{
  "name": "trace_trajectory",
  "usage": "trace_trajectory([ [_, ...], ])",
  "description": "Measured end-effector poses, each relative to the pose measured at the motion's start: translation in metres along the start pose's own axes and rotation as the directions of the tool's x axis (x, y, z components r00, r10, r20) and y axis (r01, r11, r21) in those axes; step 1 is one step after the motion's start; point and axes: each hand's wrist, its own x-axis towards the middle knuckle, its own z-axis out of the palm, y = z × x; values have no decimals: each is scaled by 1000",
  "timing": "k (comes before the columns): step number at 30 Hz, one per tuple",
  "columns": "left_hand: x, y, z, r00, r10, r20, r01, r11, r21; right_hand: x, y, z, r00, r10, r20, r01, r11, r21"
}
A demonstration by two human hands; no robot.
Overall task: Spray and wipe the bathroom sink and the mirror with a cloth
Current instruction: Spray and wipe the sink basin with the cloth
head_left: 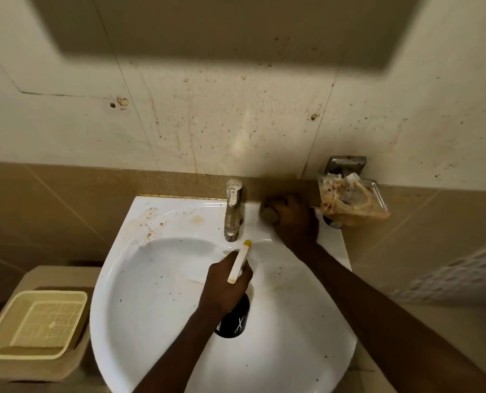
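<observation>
Nearest me, my left hand (227, 282) grips the spray bottle (234, 313) at frame centre over the sink (139, 293), while my right hand (294, 219) clamps the cloth (268, 214) beside the tap (232, 214); a wide swipe could knock the soap dish (352, 199).

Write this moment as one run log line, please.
left hand: holds spray bottle | right hand: presses cloth on sink rim beside tap

Left hand (226, 282) curled in a grip, right hand (294, 219) fisted, arm outstretched
</observation>
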Motion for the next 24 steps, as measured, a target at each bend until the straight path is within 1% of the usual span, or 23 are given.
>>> trace_trajectory([
  [1, 1, -2, 0, 1000, -1, -9, 1, 1000, 10, 5, -10, 4, 994, -91, 55, 92, 996, -15],
  [3, 1, -4, 1, 999, -19, -30, 20, 1000, 13, 12, -18, 6, 946, -299, 126, 295, 954, 50],
  [4, 1, -4, 2, 999, -24, -31, 24, 1000, 6, 12, -13, 4, 908, -393, 148, 385, 919, 81],
  [6, -1, -2, 5, 1000, -21, -11, 21, 1000, 8, -4, 8, -8, 799, -568, 199, 560, 823, 97],
  [7, -1, -2, 6, 1000, -27, 2, 27, 999, 19, -16, 23, -13, 749, -626, 216, 625, 776, 81],
  [8, -2, 0, 8, 999, -36, 17, 36, 999, 34, -29, 40, -19, 725, -655, 212, 660, 749, 57],
  [9, -1, 1, 10, 998, -42, 39, 39, 997, 64, -40, 56, -26, 728, -661, 180, 665, 745, 45],
  [10, 0, 3, 12, 997, -35, 75, 27, 994, 105, -50, 70, -32, 750, -649, 126, 647, 760, 63],
  [11, 0, 5, 15, 992, -18, 121, 1, 990, 139, -56, 79, -37, 789, -611, 64, 602, 790, 114],
  [12, 0, 7, 17, 985, -3, 170, -24, 988, 153, -58, 83, -39, 844, -536, 5, 525, 829, 191],
  [13, 1, 9, 20, 976, 7, 216, -41, 987, 154, -56, 85, -40, 906, -422, -43, 418, 870, 262],
  [14, 1, 12, 23, 970, 14, 243, -54, 986, 158, -52, 84, -38, 952, -296, -73, 304, 906, 295],
  [15, 2, 13, 27, 969, 19, 246, -61, 984, 168, -48, 81, -35, 978, -191, -80, 206, 937, 281],
  [16, 3, 15, 29, 973, 20, 228, -63, 981, 182, -44, 77, -32, 989, -134, -66, 146, 960, 240],
  [17, 4, 16, 32, 979, 19, 202, -60, 979, 196, -41, 74, -29, 992, -117, -42, 123, 970, 209],
  [19, 5, 16, 37, 983, 12, 183, -52, 976, 211, -39, 72, -28, 990, -141, -4, 139, 970, 197],
  [20, 4, 16, 38, 980, 11, 197, -55, 974, 219, -40, 73, -30, 984, -179, 6, 174, 965, 197],
  [22, 1, 15, 40, 973, 16, 229, -77, 962, 263, -52, 78, -37, 953, -301, -7, 298, 940, 164],
  [24, -2, 13, 39, 974, 20, 228, -91, 947, 308, -69, 85, -42, 907, -419, -46, 421, 905, 57],
])
